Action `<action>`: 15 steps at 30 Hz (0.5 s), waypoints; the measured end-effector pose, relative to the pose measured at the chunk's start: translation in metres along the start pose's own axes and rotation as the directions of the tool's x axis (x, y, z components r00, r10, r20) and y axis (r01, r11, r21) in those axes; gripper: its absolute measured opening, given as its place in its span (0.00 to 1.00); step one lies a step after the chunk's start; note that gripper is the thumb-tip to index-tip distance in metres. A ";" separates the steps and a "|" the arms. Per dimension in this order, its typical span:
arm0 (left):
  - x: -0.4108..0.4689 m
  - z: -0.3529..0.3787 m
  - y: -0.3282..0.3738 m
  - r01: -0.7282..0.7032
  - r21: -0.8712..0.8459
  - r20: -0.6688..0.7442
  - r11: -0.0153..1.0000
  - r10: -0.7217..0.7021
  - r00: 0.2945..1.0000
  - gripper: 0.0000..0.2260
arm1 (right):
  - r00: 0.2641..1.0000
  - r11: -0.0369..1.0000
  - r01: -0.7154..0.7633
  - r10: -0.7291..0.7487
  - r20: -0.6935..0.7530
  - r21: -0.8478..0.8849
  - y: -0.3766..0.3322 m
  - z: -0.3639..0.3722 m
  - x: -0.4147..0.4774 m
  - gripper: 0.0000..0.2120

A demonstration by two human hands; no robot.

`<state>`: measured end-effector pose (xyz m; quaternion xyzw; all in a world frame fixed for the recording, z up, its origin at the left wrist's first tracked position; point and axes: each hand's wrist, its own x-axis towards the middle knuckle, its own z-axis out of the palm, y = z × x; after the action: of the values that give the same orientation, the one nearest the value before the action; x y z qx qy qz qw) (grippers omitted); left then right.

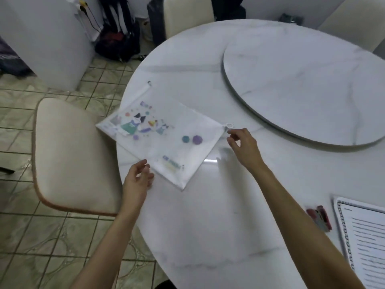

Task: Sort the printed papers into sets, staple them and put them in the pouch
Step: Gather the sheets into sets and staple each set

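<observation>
A white zip pouch (166, 138) with cartoon cats and coloured dots lies flat near the left edge of the round marble table (218, 215). Its ring-shaped zip pull (228, 126) sits at the pouch's right corner. My right hand (242, 146) hovers just below that pull, thumb and fingers loosely curled and apart, holding nothing. My left hand (137, 178) is at the pouch's near left edge, fingers relaxed and close to the edge; contact is unclear. A stack of printed lined papers (362, 232) lies at the far right, with a red stapler (319, 217) beside it.
A raised marble turntable (302, 86) fills the table's far right. A beige cushioned chair (70, 155) stands left of the table, and more chairs stand behind it. Dark bags (118, 38) lie on the tiled floor at the back.
</observation>
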<state>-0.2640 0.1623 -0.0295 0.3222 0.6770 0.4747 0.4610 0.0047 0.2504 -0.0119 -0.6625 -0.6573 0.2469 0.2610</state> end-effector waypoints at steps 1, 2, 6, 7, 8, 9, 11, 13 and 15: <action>0.005 0.000 0.001 0.009 -0.009 -0.003 1.000 -0.009 1.000 0.09 | 1.000 1.000 0.002 -0.002 0.012 -0.008 -0.003 0.005 0.012 0.13; 0.010 0.000 0.002 0.016 -0.011 -0.006 1.000 -0.016 1.000 0.10 | 1.000 1.000 0.004 -0.003 0.022 -0.019 -0.005 0.009 0.023 0.14; 0.024 0.002 0.002 0.050 -0.021 -0.040 0.999 -0.051 0.998 0.12 | 0.999 0.996 -0.031 0.035 0.042 -0.088 -0.008 0.025 0.061 0.16; 0.026 0.003 0.002 0.060 -0.032 -0.056 0.998 -0.062 0.997 0.13 | 0.998 0.993 -0.038 0.043 0.045 -0.112 -0.008 0.029 0.067 0.16; 0.029 0.003 0.002 0.067 -0.047 -0.075 0.997 -0.070 0.995 0.13 | 0.997 0.990 -0.044 0.052 0.053 -0.134 -0.009 0.033 0.072 0.17; 0.031 0.004 0.002 0.072 -0.068 -0.094 0.995 -0.078 0.993 0.15 | 0.996 0.986 -0.054 0.065 0.068 -0.156 -0.010 0.037 0.076 0.18; 0.036 0.003 0.001 0.091 -0.111 -0.119 0.990 -0.104 0.987 0.18 | 0.989 0.977 -0.067 0.091 0.112 -0.203 -0.012 0.043 0.082 0.20; 0.043 0.000 0.000 0.112 -0.118 -0.125 0.987 -0.127 0.984 0.21 | 0.986 0.966 -0.070 0.105 0.132 -0.248 -0.014 0.048 0.084 0.22; 0.052 -0.003 -0.003 0.135 -0.093 -0.120 0.986 -0.146 0.982 0.20 | 0.984 0.961 -0.100 0.134 0.117 -0.259 -0.012 0.050 0.085 0.22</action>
<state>-0.2856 0.2059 -0.0482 0.2232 0.7050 0.4886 0.4630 -0.0369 0.3363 -0.0394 -0.7101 -0.6588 0.2201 0.1154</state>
